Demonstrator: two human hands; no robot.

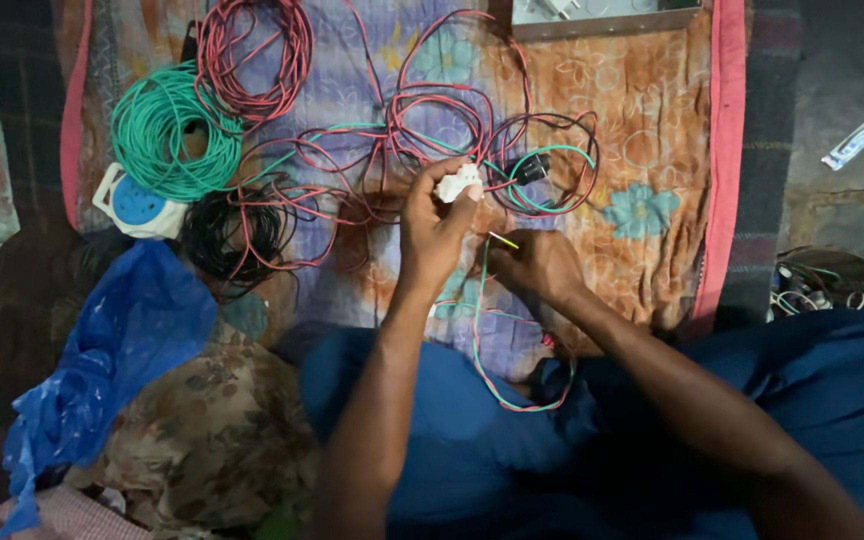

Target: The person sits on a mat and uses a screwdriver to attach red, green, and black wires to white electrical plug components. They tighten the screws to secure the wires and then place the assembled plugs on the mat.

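My left hand (432, 225) pinches a small white plastic electrical fitting (459, 184) between thumb and fingers, with red, black and green wires (512, 160) running from it. My right hand (537, 265) is closed around a thin tool with a yellow tip (503, 240) that points toward the fitting; its handle is hidden in the fist. A red and green wire loop (512, 400) hangs down over my blue-clad lap.
A green wire coil (167, 130), a red coil (252, 50) and a black coil (232, 235) lie on the patterned cloth (642, 130). A white and blue round socket box (137, 205) and blue plastic bag (102, 360) sit at left. A basket of bits (822, 280) at right.
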